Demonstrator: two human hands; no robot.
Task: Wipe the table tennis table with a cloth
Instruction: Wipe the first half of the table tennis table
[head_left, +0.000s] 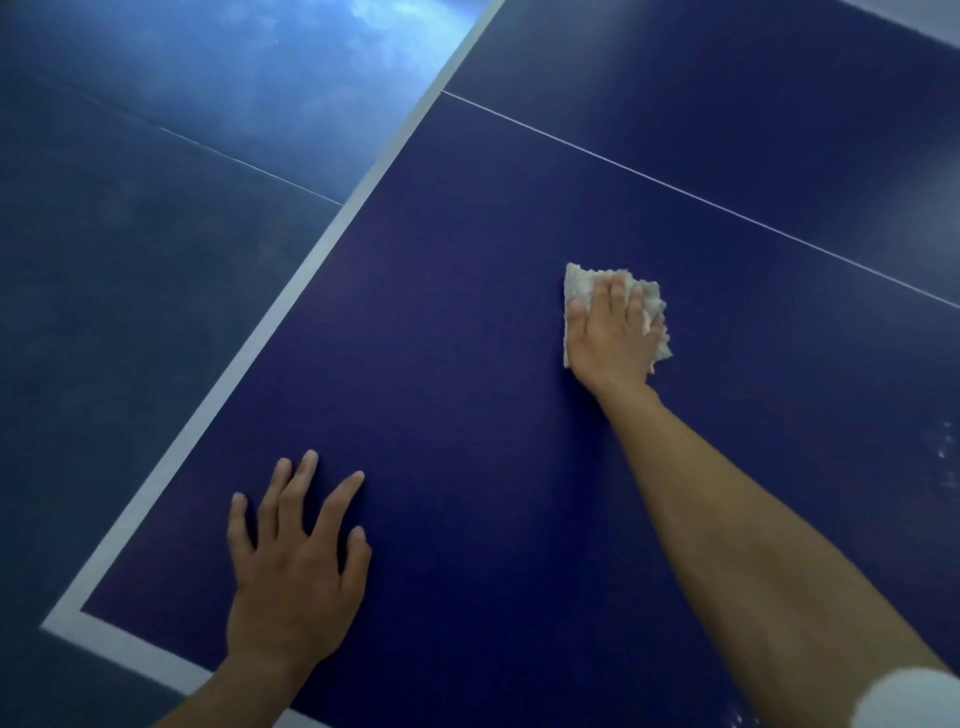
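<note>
The dark blue table tennis table (457, 364) fills most of the view, with white border lines along its left side and near corner. My right hand (610, 332) lies flat on a small whitish cloth (576, 283), pressing it onto the table surface to the right of centre. The cloth's frayed edges show around my fingers. My left hand (296, 566) rests palm down on the table near the front corner, fingers spread, holding nothing.
A thin white centre line (727, 208) crosses the table beyond the cloth. The table's left white edge (291, 312) runs diagonally; past it is a glossy blue floor (156, 208) with light glare. The corner (57, 621) sits at lower left.
</note>
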